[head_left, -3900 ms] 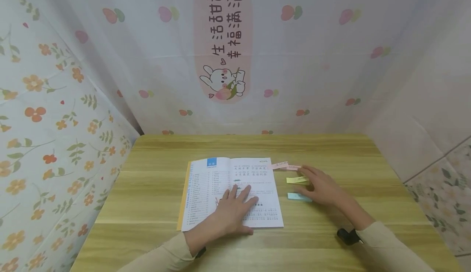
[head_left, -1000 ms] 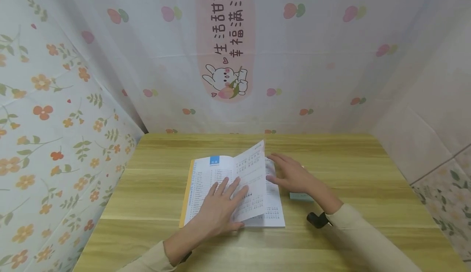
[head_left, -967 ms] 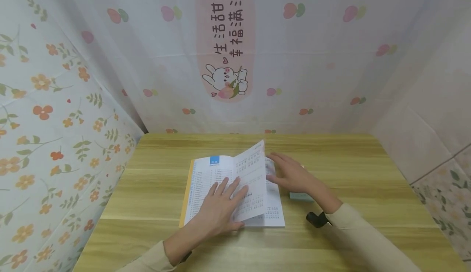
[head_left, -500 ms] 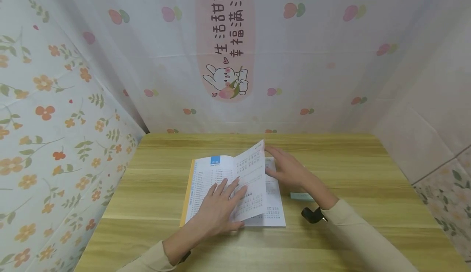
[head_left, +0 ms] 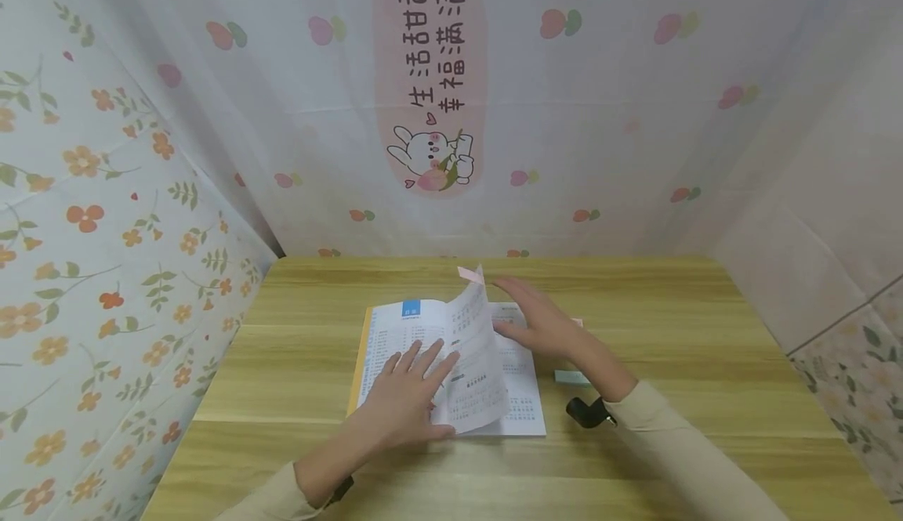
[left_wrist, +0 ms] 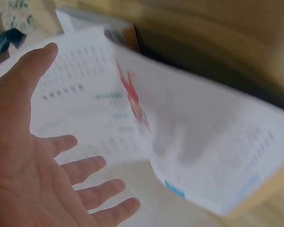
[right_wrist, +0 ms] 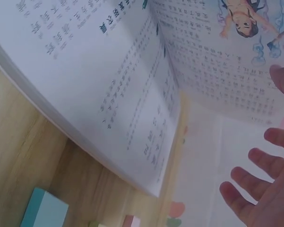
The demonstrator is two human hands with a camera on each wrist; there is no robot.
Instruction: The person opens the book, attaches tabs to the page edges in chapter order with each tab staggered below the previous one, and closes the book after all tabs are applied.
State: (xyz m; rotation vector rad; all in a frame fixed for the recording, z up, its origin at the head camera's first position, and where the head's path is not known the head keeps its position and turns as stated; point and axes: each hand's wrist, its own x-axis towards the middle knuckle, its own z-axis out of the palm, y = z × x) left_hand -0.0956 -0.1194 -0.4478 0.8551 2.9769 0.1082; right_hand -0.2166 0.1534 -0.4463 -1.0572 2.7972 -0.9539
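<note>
Two hands are working at an open book [head_left: 423, 349] lying mid-table.
The left hand [head_left: 405, 396] is lying flat, fingers straight, on the left page, while the right hand [head_left: 539, 321], open with fingers spread, is touching a lifted leaf [head_left: 476, 364] that is standing curved above the spine and carrying a pink tab [head_left: 470, 273] at its top corner. A blue notepad [head_left: 573, 378] is sitting just right of the book on the wooden table [head_left: 705, 333], beside the right wrist.
</note>
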